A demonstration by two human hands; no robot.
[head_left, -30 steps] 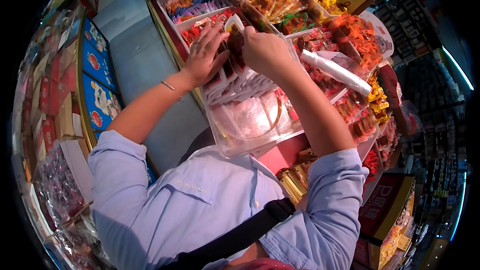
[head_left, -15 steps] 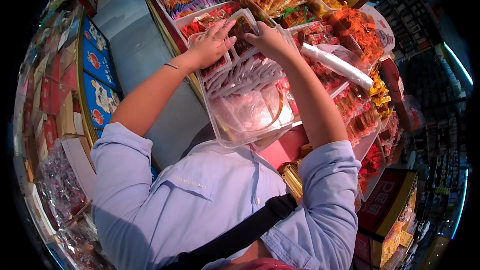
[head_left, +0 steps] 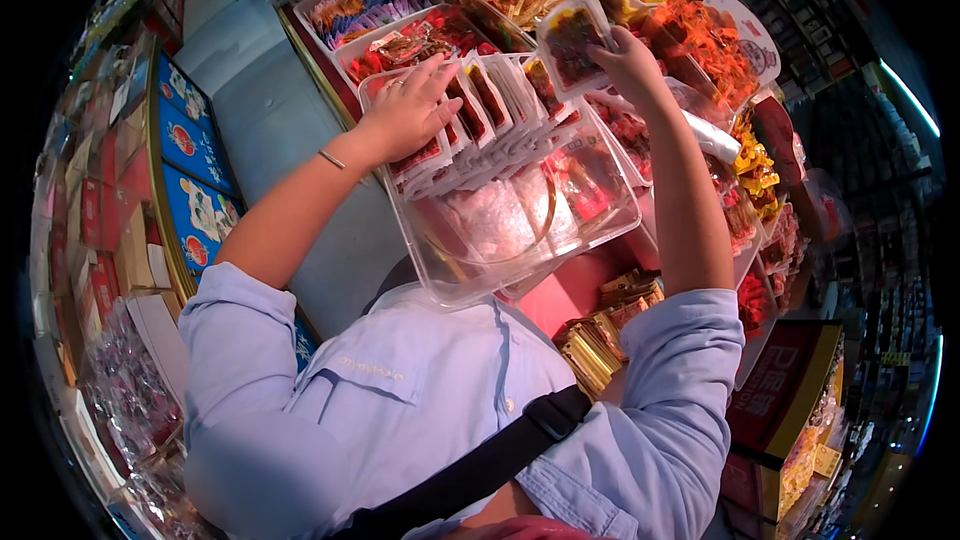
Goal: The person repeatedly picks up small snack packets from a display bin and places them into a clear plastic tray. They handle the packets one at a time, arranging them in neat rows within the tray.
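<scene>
A clear plastic bin tilts in front of me, and a row of flat white-edged snack packets stands in it. My left hand lies over the left end of that row, fingers stretched out and touching the packets. Past the bin's right far corner, my right hand pinches one white-edged snack packet by its right edge, holding it up. Dark reddish food shows through that packet's front. The near part of the bin has a see-through floor with no packets on it.
Trays of wrapped snacks surround the bin: purple and blue ones at far left, orange ones at right. A rolled white plastic bag lies right of the bin. Gold-wrapped packs sit nearer me. Blue panelled boxes line the left aisle.
My right hand has moved right and lifted a packet out of the row. The left hand has shifted slightly left and nearer. The upright packets now stand fanned apart.
</scene>
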